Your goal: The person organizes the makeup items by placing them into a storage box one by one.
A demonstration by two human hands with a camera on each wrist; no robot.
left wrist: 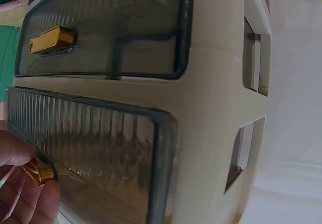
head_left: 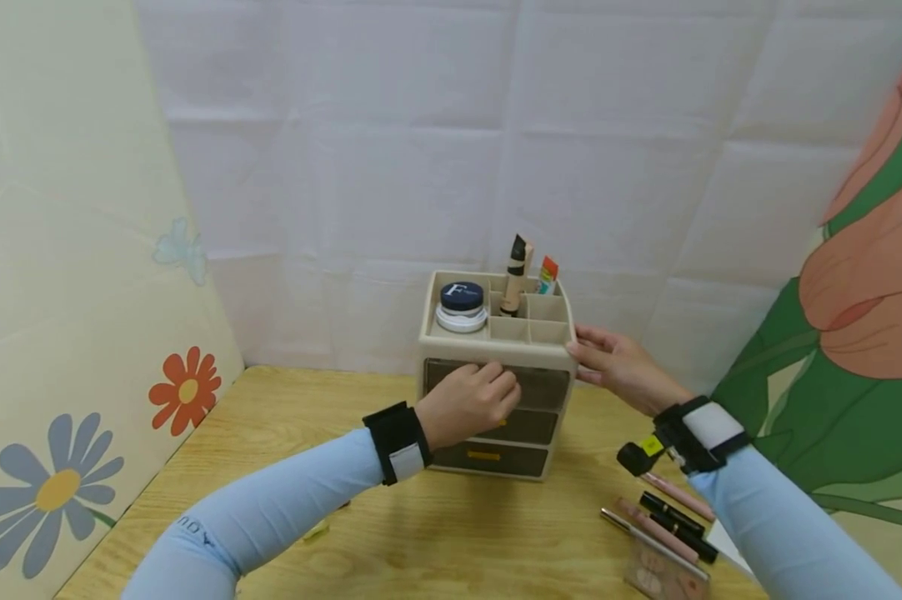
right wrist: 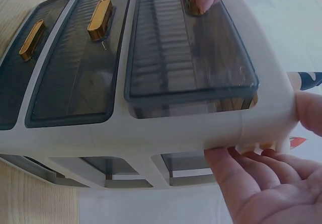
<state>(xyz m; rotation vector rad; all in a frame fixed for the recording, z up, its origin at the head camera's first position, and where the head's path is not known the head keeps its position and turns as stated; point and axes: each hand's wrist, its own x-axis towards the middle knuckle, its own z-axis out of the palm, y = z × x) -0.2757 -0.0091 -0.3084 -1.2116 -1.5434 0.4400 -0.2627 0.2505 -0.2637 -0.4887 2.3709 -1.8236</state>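
A cream makeup organizer (head_left: 451, 347) with three smoky see-through drawers stands upright on the table. My left hand (head_left: 472, 402) is at its front, pinching the gold handle (left wrist: 43, 172) of the top drawer between thumb and fingers. That top drawer (right wrist: 163, 58) juts slightly out of the frame, while the two lower drawers sit flush. With my right hand (head_left: 619, 367) I grip the organizer's upper right corner, thumb toward the front and fingers along the side.
On the organizer's top are a dark-lidded jar (head_left: 462, 294) over a white round case (head_left: 462, 321), a beige tube with a black cap (head_left: 514, 279) and an orange-tipped item (head_left: 548, 271). Pink and black makeup tubes (head_left: 672, 515) and a clear-covered palette (head_left: 664, 575) lie at right.
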